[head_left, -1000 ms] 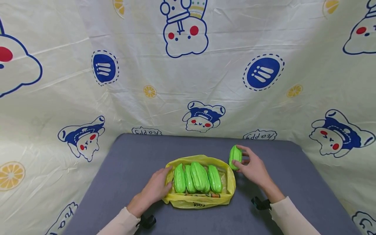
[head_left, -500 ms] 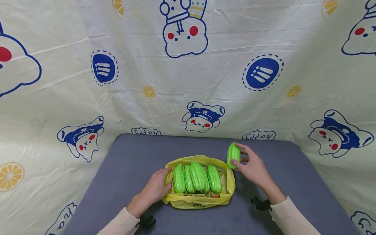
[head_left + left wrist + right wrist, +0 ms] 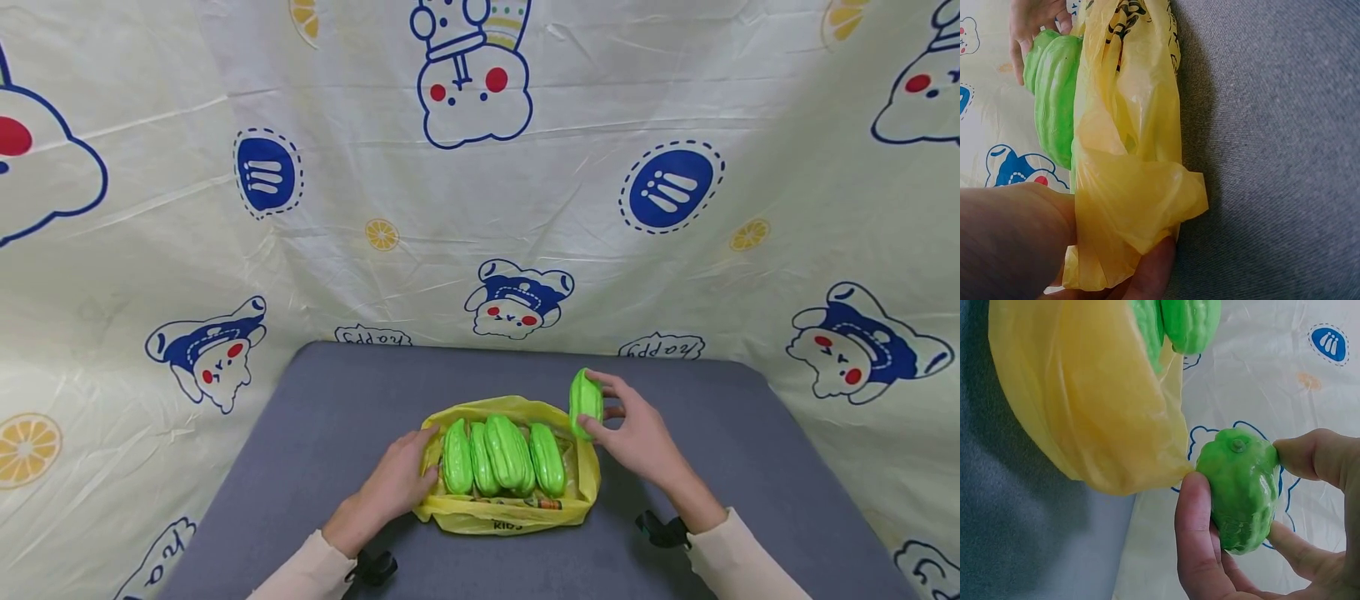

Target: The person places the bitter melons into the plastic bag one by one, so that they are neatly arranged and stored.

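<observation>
My right hand [image 3: 637, 433] pinches a light-green, ridged bitter melon [image 3: 586, 404] between thumb and fingers. It is upright, overlapping the right rim of a yellow plastic bag [image 3: 510, 521] in the head view. Up close, the right wrist view shows the stem nub of this bitter melon [image 3: 1235, 487], fingertips on both its sides. Inside the open-mouthed bag several more bitter melons [image 3: 506, 450] lie side by side. At the bag's left rim, my left hand [image 3: 401, 475] grips the plastic. In the left wrist view, bunched film of the bag [image 3: 1135, 200] partly covers those fingers.
A grey table [image 3: 360, 375] carries the bag near its middle. Behind and around it hangs a pale printed sheet [image 3: 510, 192] with cartoon figures. Black straps with small devices [image 3: 663, 529] sit at both wrists.
My right hand has carried its bitter melon leftward, from beside the bag to over its right rim. The left hand and the bag have stayed in place.
</observation>
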